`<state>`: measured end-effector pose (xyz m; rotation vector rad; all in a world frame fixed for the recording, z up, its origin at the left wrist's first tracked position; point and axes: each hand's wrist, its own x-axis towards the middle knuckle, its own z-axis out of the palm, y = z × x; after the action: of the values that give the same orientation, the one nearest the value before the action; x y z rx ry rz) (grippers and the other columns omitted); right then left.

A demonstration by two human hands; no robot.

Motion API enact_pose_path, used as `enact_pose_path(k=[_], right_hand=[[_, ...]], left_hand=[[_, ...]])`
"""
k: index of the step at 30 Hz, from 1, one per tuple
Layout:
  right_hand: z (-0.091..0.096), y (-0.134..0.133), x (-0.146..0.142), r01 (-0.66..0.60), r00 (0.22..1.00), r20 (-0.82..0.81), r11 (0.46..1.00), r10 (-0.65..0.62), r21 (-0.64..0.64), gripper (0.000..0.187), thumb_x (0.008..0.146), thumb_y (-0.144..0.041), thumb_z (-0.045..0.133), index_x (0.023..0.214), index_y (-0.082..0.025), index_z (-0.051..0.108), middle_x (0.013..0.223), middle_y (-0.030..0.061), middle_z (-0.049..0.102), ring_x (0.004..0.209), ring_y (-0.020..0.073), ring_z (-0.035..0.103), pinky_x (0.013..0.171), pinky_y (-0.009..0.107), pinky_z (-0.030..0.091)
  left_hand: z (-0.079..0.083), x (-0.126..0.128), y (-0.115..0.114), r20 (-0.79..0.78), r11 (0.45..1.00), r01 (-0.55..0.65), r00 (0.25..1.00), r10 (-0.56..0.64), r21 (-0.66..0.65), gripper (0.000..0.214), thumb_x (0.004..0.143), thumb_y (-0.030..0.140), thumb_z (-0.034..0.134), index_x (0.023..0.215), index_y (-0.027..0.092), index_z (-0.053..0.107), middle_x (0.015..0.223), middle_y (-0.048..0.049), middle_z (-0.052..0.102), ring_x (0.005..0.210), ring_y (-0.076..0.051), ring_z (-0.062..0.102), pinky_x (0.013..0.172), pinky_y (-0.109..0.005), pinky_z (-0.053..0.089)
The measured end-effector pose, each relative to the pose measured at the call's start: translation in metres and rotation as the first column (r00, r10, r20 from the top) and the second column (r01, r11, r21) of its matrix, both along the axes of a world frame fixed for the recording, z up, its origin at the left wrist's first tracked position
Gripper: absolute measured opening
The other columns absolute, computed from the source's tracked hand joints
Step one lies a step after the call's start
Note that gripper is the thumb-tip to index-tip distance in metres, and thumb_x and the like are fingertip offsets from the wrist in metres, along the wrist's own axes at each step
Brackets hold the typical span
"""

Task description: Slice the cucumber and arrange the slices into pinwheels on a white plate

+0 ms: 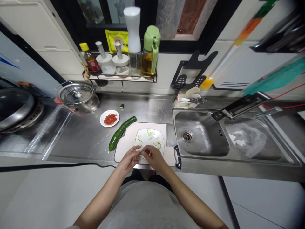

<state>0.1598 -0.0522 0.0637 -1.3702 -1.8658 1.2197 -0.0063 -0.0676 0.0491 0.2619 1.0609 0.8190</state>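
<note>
My left hand (130, 158) and my right hand (153, 156) meet over the near edge of a white squarish plate (145, 143). Their fingertips pinch a small, thin cucumber slice (140, 152), mostly hidden by the fingers. Pale cucumber slices with green rims lie in curved groups on the plate. Under it is a light cutting board (124, 148). A whole cucumber (122, 132) rests against the board's left side. On the right, a broad-bladed knife (177, 156) lies with its black handle toward me.
Behind the board are a cucumber end (122, 106) and a white dish (102, 119) of chopped red bits. A lidded steel pot (88, 103) stands back left. The sink (202, 151) lies right, its faucet (243, 106) reaching over it. A condiment shelf (124, 78) hangs behind.
</note>
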Motion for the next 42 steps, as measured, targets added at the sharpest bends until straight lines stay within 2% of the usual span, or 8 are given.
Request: enact_pose_path(k=[5, 10, 19, 22, 26, 34, 38, 42], right_hand=[[-0.005, 0.003, 0.001, 0.026, 0.999, -0.015, 0.991, -0.028, -0.132, 0.012, 0.084, -0.029, 0.052, 0.081, -0.02, 0.059, 0.069, -0.003, 0.059, 0.063, 0.011, 0.052, 0.062, 0.023, 0.04], [-0.012, 0.009, 0.004, 0.013, 1.0, 0.008, 0.983, -0.012, -0.184, 0.011, 0.081, -0.027, 0.053, 0.077, -0.019, 0.058, 0.066, -0.0035, 0.058, 0.06, 0.0102, 0.049, 0.059, 0.022, 0.038], [-0.023, 0.017, 0.004, -0.033, 0.996, 0.069, 0.976, 0.049, -0.214, 0.007, 0.077, -0.024, 0.055, 0.074, -0.019, 0.059, 0.062, -0.0042, 0.055, 0.06, 0.0104, 0.049, 0.057, 0.022, 0.035], [-0.031, 0.029, 0.005, -0.079, 0.993, 0.075, 0.975, 0.096, -0.207, 0.005, 0.077, -0.022, 0.056, 0.076, -0.019, 0.059, 0.061, -0.005, 0.055, 0.059, 0.0098, 0.048, 0.057, 0.021, 0.035], [-0.039, 0.058, 0.004, -0.164, 0.967, 0.171, 0.973, 0.191, -0.161, 0.006, 0.079, -0.023, 0.057, 0.079, -0.019, 0.061, 0.064, -0.0042, 0.057, 0.06, 0.0097, 0.049, 0.056, 0.02, 0.033], [-0.05, 0.09, -0.011, -0.242, 0.874, 0.412, 0.966, 0.26, -0.095, 0.014, 0.085, -0.02, 0.05, 0.088, -0.017, 0.064, 0.078, 0.0013, 0.063, 0.07, 0.0122, 0.052, 0.061, 0.021, 0.031], [-0.056, 0.092, -0.016, -0.268, 0.835, 0.481, 0.961, 0.269, -0.072, 0.014, 0.085, -0.019, 0.05, 0.088, -0.018, 0.064, 0.083, 0.0023, 0.064, 0.075, 0.0128, 0.053, 0.063, 0.021, 0.032], [-0.06, 0.093, -0.018, -0.268, 0.816, 0.518, 0.962, 0.256, -0.053, 0.016, 0.088, -0.021, 0.048, 0.091, -0.017, 0.063, 0.088, 0.004, 0.064, 0.078, 0.0132, 0.053, 0.064, 0.022, 0.032]], left_hand=[[0.001, -0.002, 0.005, -0.151, 0.985, 0.035, 0.989, -0.009, 0.17, 0.06, 0.057, 0.033, 0.082, 0.111, 0.019, 0.06, 0.075, 0.0026, 0.057, 0.057, -0.005, 0.046, 0.051, -0.017, 0.029], [-0.004, -0.003, 0.009, -0.293, 0.94, 0.116, 0.956, -0.018, 0.32, 0.059, 0.061, 0.037, 0.079, 0.113, 0.017, 0.062, 0.081, -0.0008, 0.059, 0.069, -0.009, 0.052, 0.065, -0.021, 0.04], [-0.017, -0.003, 0.007, -0.548, 0.862, 0.317, 0.835, -0.055, 0.396, 0.043, 0.068, 0.037, 0.07, 0.105, 0.015, 0.064, 0.064, 0.0059, 0.043, 0.056, -0.006, 0.038, 0.054, -0.02, 0.03], [-0.022, -0.006, 0.015, -0.674, 0.836, 0.382, 0.739, -0.019, 0.395, 0.034, 0.068, 0.035, 0.069, 0.096, 0.016, 0.066, 0.063, 0.0059, 0.045, 0.056, -0.007, 0.041, 0.056, -0.02, 0.033], [-0.031, -0.009, 0.034, -0.831, 0.802, 0.473, 0.553, 0.053, 0.366, 0.022, 0.07, 0.032, 0.066, 0.088, 0.019, 0.066, 0.064, 0.0049, 0.051, 0.061, -0.009, 0.048, 0.061, -0.021, 0.037], [-0.043, -0.005, 0.056, -0.968, 0.809, 0.556, 0.241, 0.063, 0.191, 0.014, 0.075, 0.026, 0.063, 0.087, 0.022, 0.066, 0.066, 0.0035, 0.06, 0.062, -0.011, 0.053, 0.059, -0.022, 0.034], [-0.046, -0.005, 0.059, -0.987, 0.793, 0.594, 0.15, 0.059, 0.138, 0.012, 0.075, 0.026, 0.062, 0.087, 0.022, 0.067, 0.075, 0.0007, 0.064, 0.068, -0.014, 0.055, 0.063, -0.024, 0.037], [-0.054, -0.008, 0.062, -0.988, 0.761, 0.632, 0.124, 0.089, 0.148, 0.011, 0.076, 0.025, 0.062, 0.086, 0.022, 0.067, 0.081, -0.0018, 0.065, 0.077, -0.016, 0.058, 0.07, -0.026, 0.041]])
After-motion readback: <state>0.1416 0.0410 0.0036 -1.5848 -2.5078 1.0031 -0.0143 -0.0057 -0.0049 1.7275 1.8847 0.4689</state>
